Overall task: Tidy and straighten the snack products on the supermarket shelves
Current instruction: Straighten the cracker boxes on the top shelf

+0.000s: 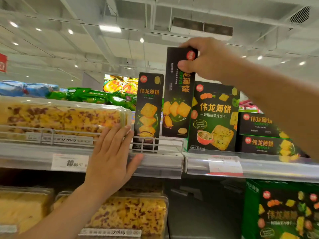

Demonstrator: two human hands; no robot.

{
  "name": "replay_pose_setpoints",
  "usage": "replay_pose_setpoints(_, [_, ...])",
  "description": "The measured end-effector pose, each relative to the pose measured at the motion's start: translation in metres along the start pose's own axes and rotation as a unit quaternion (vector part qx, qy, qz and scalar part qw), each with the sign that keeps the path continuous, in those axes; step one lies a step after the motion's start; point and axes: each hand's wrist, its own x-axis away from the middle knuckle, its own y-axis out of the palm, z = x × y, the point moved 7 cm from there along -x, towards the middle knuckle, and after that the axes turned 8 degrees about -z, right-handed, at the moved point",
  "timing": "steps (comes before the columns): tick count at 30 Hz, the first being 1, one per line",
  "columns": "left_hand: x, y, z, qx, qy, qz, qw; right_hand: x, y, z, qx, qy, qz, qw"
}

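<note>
While our right hand (205,59) pinches the top of a tall black cracker box (178,94), thumb on its front and fingers curled over the upper edge, that box hangs tilted just above the top shelf (155,161), between a second upright narrow box (149,111) and a wide box (214,116). Our thumb covers part of the held box's lettering; we read 薄饼 below it. Both neighbours read 伟龙薄饼, and the wide one adds 骨汤蔬菜片饼干. Two flat boxes (260,133) stacked at the right carry the same brand, their right ends hidden behind our forearm. Our left hand (112,156) lies flat with straight fingers against the shelf edge, fingertips touching a clear plastic cake tray (63,116). Beside it, a price tag (69,163) shows 10.00; its smaller print is too blurred to read. Below, another tray (131,214) and a green box (281,211) are cut off by the frame.
</note>
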Motion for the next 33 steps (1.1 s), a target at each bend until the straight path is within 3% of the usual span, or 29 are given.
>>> replay_pose_setpoints(13, [0.0, 0.002, -0.001, -0.021, -0.003, 0.001, 1.0, -0.011, 0.058, 0.034, 0.08, 0.02, -0.09, 0.993])
replay_pose_setpoints(22, [0.0, 0.003, -0.001, -0.014, -0.002, 0.006, 1.0, -0.009, 0.068, 0.04, 0.074, 0.041, -0.113, 0.99])
replay_pose_setpoints(27, [0.001, 0.005, -0.002, -0.008, -0.001, 0.009, 1.0, 0.002, 0.045, 0.061, 0.004, 0.072, -0.116, 0.991])
replay_pose_setpoints(33, [-0.003, -0.001, 0.01, 0.032, 0.009, -0.006, 0.999, 0.021, 0.018, 0.112, 0.162, 0.126, -0.124, 0.971])
